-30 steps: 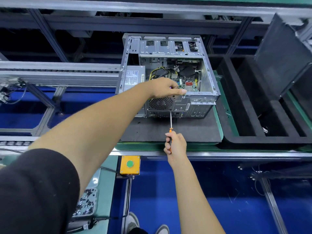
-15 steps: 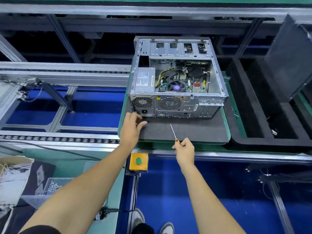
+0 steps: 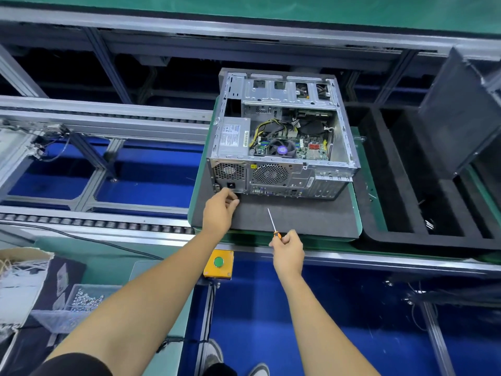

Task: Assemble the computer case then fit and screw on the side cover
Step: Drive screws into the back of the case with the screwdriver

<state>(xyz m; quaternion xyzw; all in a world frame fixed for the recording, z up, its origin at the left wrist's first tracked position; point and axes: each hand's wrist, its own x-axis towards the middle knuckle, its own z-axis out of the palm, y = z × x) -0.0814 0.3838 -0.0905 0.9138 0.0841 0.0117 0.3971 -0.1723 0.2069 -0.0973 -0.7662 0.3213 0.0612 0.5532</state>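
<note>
One open case [image 3: 282, 139] lies just beyond the left hand [image 3: 219, 210], fingers curled, seemingly empty; right hand [image 3: 287, 248] grips one screwdriver [image 3: 272, 223].

View: single head-worn camera, wide-angle; straight rails bow toward frame edges.
Position: above and in front of the conveyor bench, at standing height.
Facing: forward and steeply down; shoes [image 3: 214, 354] visible at bottom centre.
Nearness: forearms enter from lower frame; computer case [image 3: 282, 142] at arm's reach, upper centre.
Shared coverage: none, one view only.
</note>
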